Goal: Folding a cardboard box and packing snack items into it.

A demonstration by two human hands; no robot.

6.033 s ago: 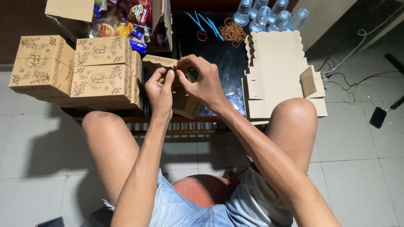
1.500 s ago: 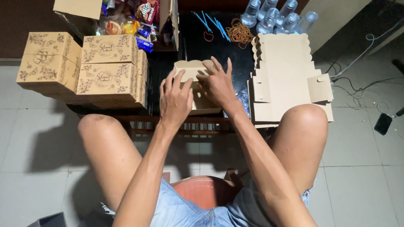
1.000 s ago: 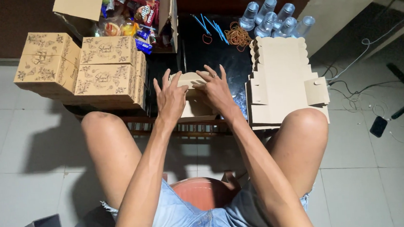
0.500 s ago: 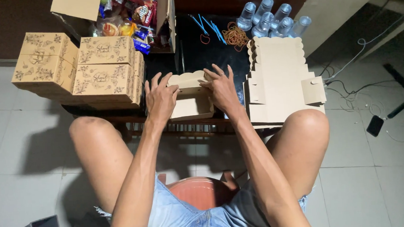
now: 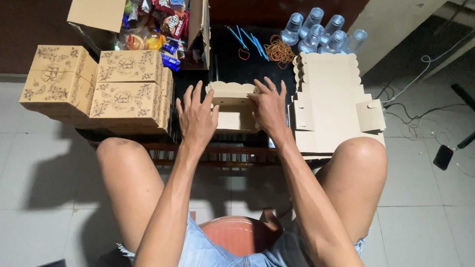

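Head view, looking down past both knees to a low dark table [image 5: 228, 68].

Both hands are on one small tan cardboard box [image 5: 235, 109] at table centre, half-formed: scalloped flap up at its 12 o'clock edge, inside open to view. Left hand [image 5: 197, 116] presses flat on its 9 o'clock side, fingers spread. Right hand [image 5: 270, 106] lies on the 3 o'clock side, fingers over the wall. The hands are apart, neither closed into a grip; I read it as pressing and steadying.

Done, as far as I can judge: four closed printed boxes [image 5: 127, 85] stacked at 9 to 10 o'clock of the hands, touching one another.

Left: a stack of flat unfolded box blanks [image 5: 332, 103] at 3 o'clock, just beside the right hand. I cannot count the sheets. The box in hand holds nothing I can see and its lid is not shut.

Supplies: an open carton of wrapped snacks [image 5: 153, 17] at 11 o'clock, small clear water cups [image 5: 319, 29] at 1 o'clock, rubber bands [image 5: 279, 49] and blue straws [image 5: 245, 39] at 12 o'clock, well apart from the hands.

My estimate: well short of finished.
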